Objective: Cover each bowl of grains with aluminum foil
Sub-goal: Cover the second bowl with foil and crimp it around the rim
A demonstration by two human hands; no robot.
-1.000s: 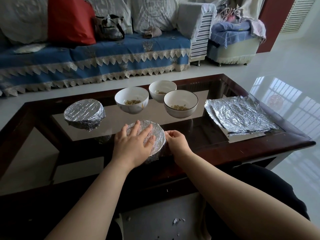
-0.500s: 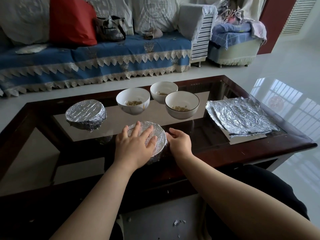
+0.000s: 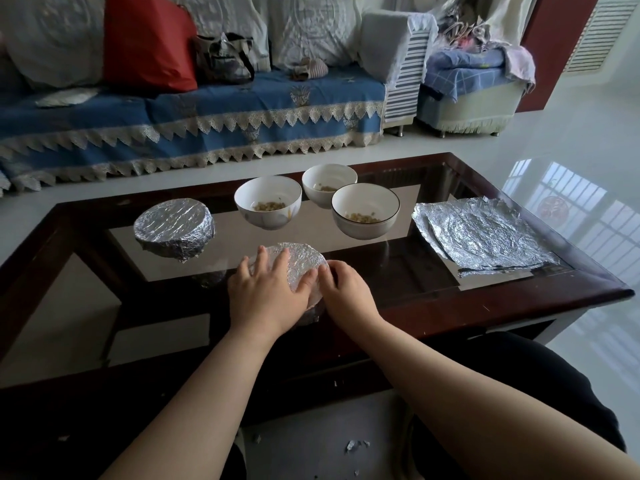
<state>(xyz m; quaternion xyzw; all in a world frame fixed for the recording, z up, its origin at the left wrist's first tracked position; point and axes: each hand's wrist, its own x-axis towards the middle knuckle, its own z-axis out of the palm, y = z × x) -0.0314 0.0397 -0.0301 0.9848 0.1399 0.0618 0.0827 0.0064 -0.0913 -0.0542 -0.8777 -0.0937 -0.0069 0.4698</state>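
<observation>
A foil-covered bowl (image 3: 304,258) sits near the front edge of the glass table. My left hand (image 3: 268,292) lies flat on its top, fingers spread. My right hand (image 3: 346,289) curls its fingers over the bowl's near-right rim, against the foil on the side. A second foil-wrapped bowl (image 3: 173,226) stands at the left. Behind are three uncovered white bowls with grains in them: one in the middle (image 3: 266,206), one at the back (image 3: 329,183), one to the right (image 3: 365,211). Crumpled foil sheets (image 3: 481,237) lie stacked at the right.
The table's dark wooden frame (image 3: 519,299) borders the glass top. A blue-covered sofa (image 3: 207,109) with cushions and a bag stands beyond. Small foil scraps (image 3: 356,445) lie on the floor by my knees.
My right hand has slid from the bowl's right side round to its near rim, closer to my left hand. My left hand stays flat on the foil top.
</observation>
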